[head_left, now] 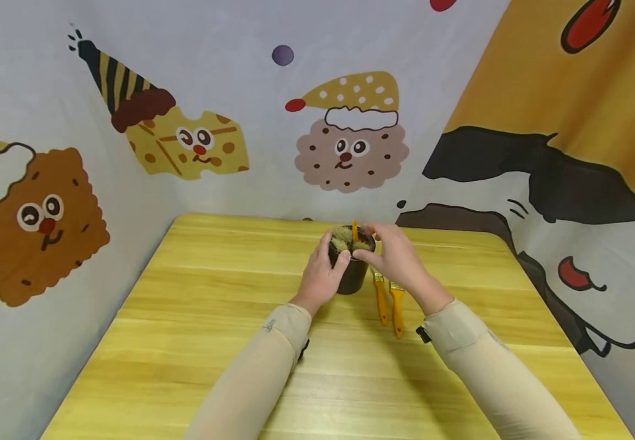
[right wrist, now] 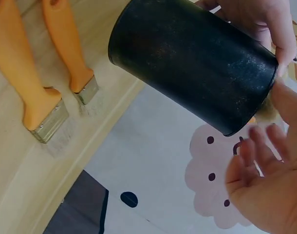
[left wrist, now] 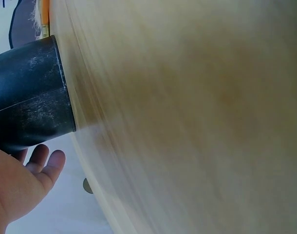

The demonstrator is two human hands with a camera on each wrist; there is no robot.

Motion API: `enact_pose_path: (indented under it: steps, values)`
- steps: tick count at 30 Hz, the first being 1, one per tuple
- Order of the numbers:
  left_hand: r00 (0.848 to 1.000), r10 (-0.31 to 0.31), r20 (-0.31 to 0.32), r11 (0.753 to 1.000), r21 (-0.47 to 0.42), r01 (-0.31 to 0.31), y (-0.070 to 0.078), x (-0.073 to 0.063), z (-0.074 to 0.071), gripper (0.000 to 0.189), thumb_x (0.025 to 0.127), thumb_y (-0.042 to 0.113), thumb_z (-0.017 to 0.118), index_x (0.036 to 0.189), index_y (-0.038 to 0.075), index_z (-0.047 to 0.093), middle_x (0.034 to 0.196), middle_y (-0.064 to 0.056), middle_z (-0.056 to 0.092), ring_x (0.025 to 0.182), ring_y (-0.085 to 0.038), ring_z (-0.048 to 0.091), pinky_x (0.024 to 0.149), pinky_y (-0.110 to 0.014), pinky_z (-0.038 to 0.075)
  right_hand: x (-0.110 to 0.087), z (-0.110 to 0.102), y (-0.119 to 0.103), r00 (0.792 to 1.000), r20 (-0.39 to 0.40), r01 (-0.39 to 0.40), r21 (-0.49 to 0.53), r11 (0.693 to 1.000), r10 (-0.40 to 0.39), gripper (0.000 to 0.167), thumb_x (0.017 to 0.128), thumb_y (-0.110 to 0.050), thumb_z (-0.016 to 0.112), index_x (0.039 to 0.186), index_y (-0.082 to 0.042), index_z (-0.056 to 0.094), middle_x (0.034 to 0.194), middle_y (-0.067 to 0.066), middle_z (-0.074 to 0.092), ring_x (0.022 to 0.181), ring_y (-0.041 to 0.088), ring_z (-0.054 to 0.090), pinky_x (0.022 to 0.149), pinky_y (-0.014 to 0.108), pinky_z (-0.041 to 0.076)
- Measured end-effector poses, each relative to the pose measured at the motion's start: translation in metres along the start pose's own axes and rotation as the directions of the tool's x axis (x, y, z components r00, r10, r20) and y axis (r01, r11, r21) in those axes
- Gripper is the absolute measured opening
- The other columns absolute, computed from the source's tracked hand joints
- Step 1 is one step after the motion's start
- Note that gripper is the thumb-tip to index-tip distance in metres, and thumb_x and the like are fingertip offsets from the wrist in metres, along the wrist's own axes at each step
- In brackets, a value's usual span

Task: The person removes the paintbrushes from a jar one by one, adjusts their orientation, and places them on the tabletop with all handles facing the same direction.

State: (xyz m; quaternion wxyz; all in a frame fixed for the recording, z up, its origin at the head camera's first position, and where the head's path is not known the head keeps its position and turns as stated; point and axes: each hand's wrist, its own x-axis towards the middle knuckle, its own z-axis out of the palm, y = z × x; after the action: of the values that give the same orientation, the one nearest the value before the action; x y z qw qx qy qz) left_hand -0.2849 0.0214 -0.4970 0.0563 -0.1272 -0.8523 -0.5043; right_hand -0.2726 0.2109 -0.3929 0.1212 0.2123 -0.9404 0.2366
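A black cylindrical pot (head_left: 352, 278) stands on the wooden table, with tufted yellow-green material (head_left: 342, 234) at its mouth. A thin orange piece (head_left: 354, 231) sticks up from the mouth. My left hand (head_left: 319, 278) holds the pot's left side near the rim, thumb at the front. On the opposite side my right hand (head_left: 400, 256) has its thumb at the front of the rim and its index finger farther back. In the right wrist view the other fingers of the right hand (right wrist: 265, 180) hang loosely beside the pot (right wrist: 187, 63).
Two paintbrushes with orange handles, a narrower brush (head_left: 381, 299) and a wider brush (head_left: 397, 311), lie just right of the pot. The wooden table (head_left: 212, 293) ends close behind the pot, against a cartoon-printed cloth (head_left: 262, 153).
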Motion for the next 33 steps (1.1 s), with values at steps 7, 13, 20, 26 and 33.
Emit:
enact_pose_path:
  steps: [7,13,20,26,33]
  values:
    - [1.0,-0.008,0.009,1.0,-0.009,0.008,0.001,0.0,0.001,0.079,0.104,0.08,0.026,0.171,0.043,0.005,0.175,-0.01,0.034,0.153,-0.045,0.042,0.117,-0.069,0.04,0.007,0.004,-0.002,0.999,0.025,0.032,-0.046,0.998,-0.031,0.026,0.102,-0.025,0.076,0.123,-0.01,0.081,0.119,0.01,0.081,0.108,0.034,0.071,0.098,0.054,0.057]
    - [1.0,-0.009,0.02,1.0,-0.011,0.009,0.002,0.0,0.004,0.083,0.104,0.08,0.027,0.173,0.036,0.01,0.173,-0.011,0.037,0.152,-0.045,0.044,0.117,-0.069,0.041,-0.001,-0.012,-0.003,0.973,-0.216,0.08,-0.037,0.996,-0.086,0.015,0.094,-0.015,0.082,0.107,-0.007,0.085,0.101,0.011,0.083,0.089,0.032,0.072,0.082,0.05,0.058]
    - [1.0,0.005,-0.005,1.0,0.004,-0.005,0.004,0.0,0.002,0.078,0.106,0.078,0.028,0.171,0.041,0.01,0.174,-0.008,0.035,0.154,-0.043,0.042,0.119,-0.068,0.04,-0.013,-0.058,-0.004,0.939,-0.34,0.066,0.067,0.996,-0.04,0.012,0.095,-0.012,0.082,0.106,-0.009,0.085,0.098,0.01,0.082,0.083,0.018,0.07,0.07,0.022,0.051]
    - [1.0,0.001,0.02,1.0,-0.005,-0.001,0.008,-0.001,0.002,0.074,0.106,0.076,0.03,0.17,0.046,0.009,0.174,-0.008,0.035,0.154,-0.043,0.042,0.12,-0.068,0.039,-0.042,-0.101,0.01,0.916,-0.367,-0.1,0.19,0.977,0.165,0.017,0.099,-0.023,0.079,0.111,-0.012,0.084,0.091,-0.015,0.077,0.074,0.004,0.057,0.062,0.013,0.044]
    - [1.0,-0.017,0.002,1.0,0.008,0.017,0.006,-0.002,0.002,0.07,0.107,0.074,0.029,0.169,0.049,0.007,0.173,-0.009,0.036,0.153,-0.043,0.042,0.118,-0.069,0.039,-0.058,-0.122,0.059,0.948,-0.053,-0.304,0.144,0.942,0.314,0.032,0.106,-0.038,0.068,0.127,-0.015,0.076,0.106,-0.006,0.079,0.09,0.015,0.066,0.076,0.026,0.053]
